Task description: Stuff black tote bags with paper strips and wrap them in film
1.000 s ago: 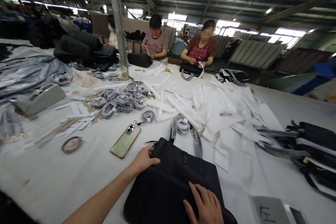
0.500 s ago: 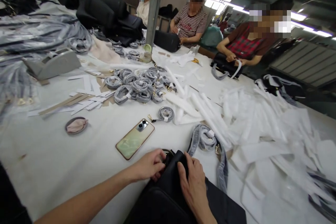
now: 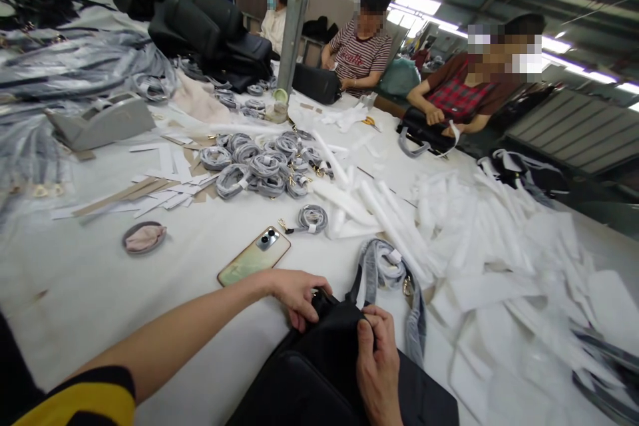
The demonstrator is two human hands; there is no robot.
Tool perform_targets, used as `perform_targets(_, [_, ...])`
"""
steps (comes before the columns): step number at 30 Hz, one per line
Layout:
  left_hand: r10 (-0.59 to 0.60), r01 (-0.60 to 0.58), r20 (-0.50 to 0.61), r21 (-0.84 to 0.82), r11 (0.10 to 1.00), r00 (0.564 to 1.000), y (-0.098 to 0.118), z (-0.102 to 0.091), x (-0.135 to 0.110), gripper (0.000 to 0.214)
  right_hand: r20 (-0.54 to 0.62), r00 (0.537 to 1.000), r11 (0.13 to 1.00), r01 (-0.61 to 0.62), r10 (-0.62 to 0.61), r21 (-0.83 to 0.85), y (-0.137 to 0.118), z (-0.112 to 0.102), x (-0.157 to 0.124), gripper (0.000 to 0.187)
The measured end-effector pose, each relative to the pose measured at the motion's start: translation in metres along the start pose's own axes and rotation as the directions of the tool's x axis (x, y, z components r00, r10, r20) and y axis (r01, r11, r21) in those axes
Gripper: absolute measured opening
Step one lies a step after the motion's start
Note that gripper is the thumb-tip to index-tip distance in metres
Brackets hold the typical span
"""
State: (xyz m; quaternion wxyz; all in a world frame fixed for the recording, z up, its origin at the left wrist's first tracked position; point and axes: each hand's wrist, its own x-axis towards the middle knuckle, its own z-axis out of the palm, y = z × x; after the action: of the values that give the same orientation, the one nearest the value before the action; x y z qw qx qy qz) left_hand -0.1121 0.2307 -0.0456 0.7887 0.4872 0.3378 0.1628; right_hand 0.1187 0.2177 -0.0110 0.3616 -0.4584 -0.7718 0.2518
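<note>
A black handbag [image 3: 319, 379] lies on the white table [image 3: 100, 306] right in front of me. My left hand [image 3: 298, 294] grips its top left corner, fingers curled round the edge near a gold ring. My right hand [image 3: 378, 359] pinches the bag's top edge, fingers closed on the fabric. A grey strap [image 3: 394, 273] coiled with a white band runs from the bag's top toward the far side. A gold-cased phone [image 3: 254, 256] rests just left of my left hand.
A heap of coiled grey straps [image 3: 264, 163] lies mid-table, with white foam strips [image 3: 474, 239] spread to the right. A small round dish [image 3: 144, 237] sits at left. Three other people work at the far edge. Black bags [image 3: 210, 33] are piled at back left.
The view dropped and swung left. My right hand slid from the bag's flat side up to its top edge and closed there. My left hand curled tighter on the corner.
</note>
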Motion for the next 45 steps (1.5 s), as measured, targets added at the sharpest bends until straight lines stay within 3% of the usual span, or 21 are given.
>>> perform_targets(5, [-0.071,0.065,0.035,0.135,0.989,0.997,0.019,-0.006,0.007,0.063,-0.028,0.999,0.999,0.025,-0.024,0.037,0.0,-0.004,-0.003,0.02])
perform_targets(9, [-0.11,0.116,-0.04,0.282,0.952,0.993,0.026,-0.008,0.01,0.047,-0.031,0.999,0.998,0.038,-0.036,0.056,0.0,-0.004,-0.003,0.021])
perform_targets(14, [-0.016,0.115,-0.213,0.459,0.881,0.977,0.031,0.0,0.018,0.033,-0.044,0.999,0.997,0.022,-0.019,0.079,0.004,-0.003,-0.004,0.021])
perform_targets(18, [0.068,0.066,-0.28,0.443,0.894,0.958,0.032,0.005,0.02,0.027,-0.051,0.999,0.997,0.018,-0.015,0.074,0.005,-0.004,-0.005,0.023])
perform_targets(20, [0.078,0.027,-0.248,0.393,0.919,0.966,0.03,0.001,0.015,0.041,-0.061,0.998,0.997,0.019,-0.014,0.073,0.005,-0.006,-0.006,0.024])
perform_targets(23, [0.131,-0.054,-0.224,0.32,0.946,0.966,0.022,-0.011,0.0,0.08,-0.066,0.998,0.996,0.01,-0.004,0.091,0.005,-0.008,-0.006,0.025])
perform_targets(25, [0.206,-0.135,-0.248,0.275,0.952,0.947,0.013,-0.016,-0.009,0.088,-0.07,0.997,0.994,-0.002,0.01,0.108,0.004,-0.009,-0.007,0.026])
perform_targets(31, [0.3,-0.277,-0.189,0.141,0.95,0.935,0.003,-0.009,-0.008,0.07,-0.096,0.995,0.989,0.0,0.014,0.146,-0.002,-0.015,-0.006,0.028])
perform_targets(36, [0.405,-0.376,-0.032,0.308,0.874,0.914,0.019,-0.009,0.012,0.045,-0.1,0.994,0.98,-0.015,0.036,0.2,-0.001,-0.019,-0.01,0.028])
perform_targets(39, [0.4,-0.384,0.028,0.348,0.855,0.916,0.021,-0.013,0.017,0.044,-0.067,0.996,0.971,-0.036,0.053,0.235,0.003,-0.019,-0.014,0.026])
perform_targets(45, [0.346,-0.322,0.026,0.437,0.84,0.938,0.015,-0.018,0.014,0.047,-0.104,0.994,0.984,0.0,0.018,0.176,0.003,-0.015,-0.014,0.027])
